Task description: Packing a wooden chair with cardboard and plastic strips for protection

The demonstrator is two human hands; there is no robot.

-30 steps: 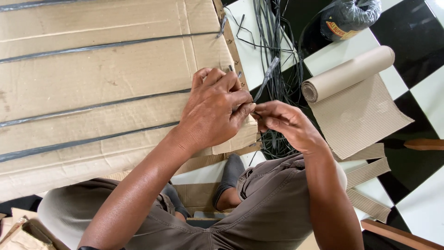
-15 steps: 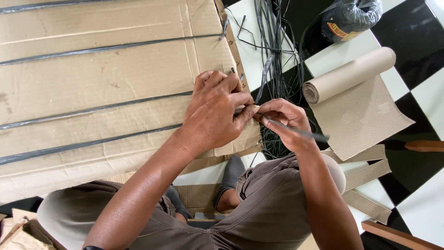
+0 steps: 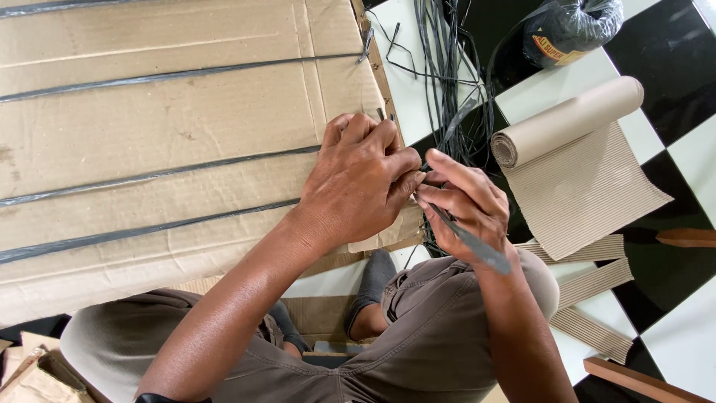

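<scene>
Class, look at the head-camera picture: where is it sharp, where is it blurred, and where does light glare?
Head view: the left hand and the cardboard sheet are sharp; the dark strap in the right hand is smeared by motion blur; soft, even light, with faint sheen on the white floor tiles and the black plastic bag.

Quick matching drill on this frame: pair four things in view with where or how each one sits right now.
Things:
1. left hand
2. right hand
3. roll of corrugated paper
4. black plastic bag

States:
a. partly unrolled on the checkered floor
b. pressed on the edge of the cardboard sheet
c. lying at the top of the view, beyond the roll
d. pinching a dark strap that trails over the wrist

Pairs: 1-b, 2-d, 3-a, 4-c
</scene>
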